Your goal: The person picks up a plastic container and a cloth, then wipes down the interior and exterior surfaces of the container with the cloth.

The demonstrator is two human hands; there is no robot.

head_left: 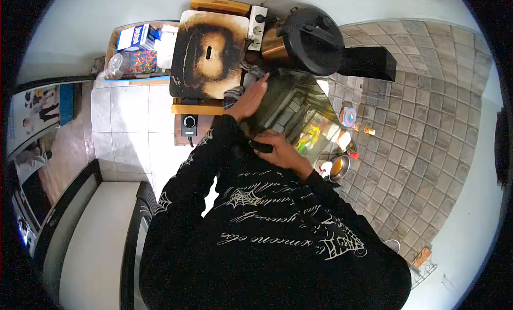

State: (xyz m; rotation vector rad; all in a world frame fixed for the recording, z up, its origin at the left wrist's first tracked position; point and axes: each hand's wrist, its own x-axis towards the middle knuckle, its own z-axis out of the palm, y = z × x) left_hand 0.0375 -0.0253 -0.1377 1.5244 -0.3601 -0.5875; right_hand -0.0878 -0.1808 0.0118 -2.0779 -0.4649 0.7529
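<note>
My left hand (251, 100) reaches forward beside the left edge of a glass tabletop (278, 99). A grey checkered cloth (233, 96) shows against its left side, and more checkered fabric lies ahead of its fingertips. The fingers look closed over the cloth, though their undersides are hidden. Close to my body, my right hand (283, 149) is curled around a small black object (261, 146) whose kind I cannot make out. That hand is over the near part of the glass, and the glass reflects a bright window and coloured things.
A scorched wooden stool (210, 53) stands at the left, near a power strip (257, 29) and a black-lidded pot (312, 40). A box of goods (141, 51) sits farther left. To the right are a metal bowl (339, 167), a tape roll (348, 116) and tiles (401, 149).
</note>
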